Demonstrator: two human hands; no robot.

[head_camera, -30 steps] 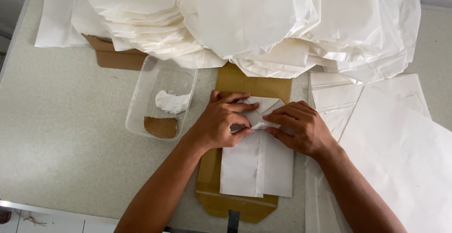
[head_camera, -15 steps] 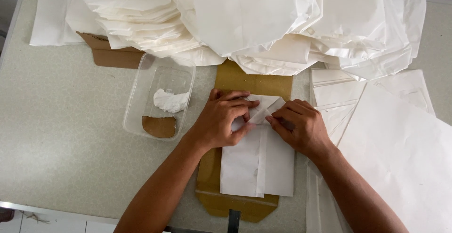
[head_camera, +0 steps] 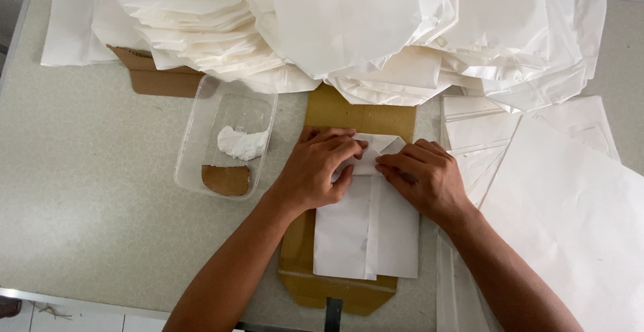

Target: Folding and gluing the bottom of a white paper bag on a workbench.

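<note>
A folded white paper bag (head_camera: 365, 235) lies on a brown cardboard board (head_camera: 355, 114) in front of me. My left hand (head_camera: 315, 171) presses flat on the bag's upper left, fingertips on a folded corner flap. On the upper right my right hand (head_camera: 422, 174) pinches and presses the opposite flap, the two sets of fingertips almost meeting at the bag's top fold (head_camera: 376, 147).
A clear plastic tub (head_camera: 194, 151) with white paste and a brown cardboard scrap stands left of the board. A large heap of finished white bags (head_camera: 349, 23) fills the back. Flat white paper sheets (head_camera: 563, 218) are stacked at the right. The table edge runs along the bottom left.
Both hands have shifted slightly on the top fold; the right fingers have slid inward toward the left hand, flattening the flap. The bag itself has stayed in place.
</note>
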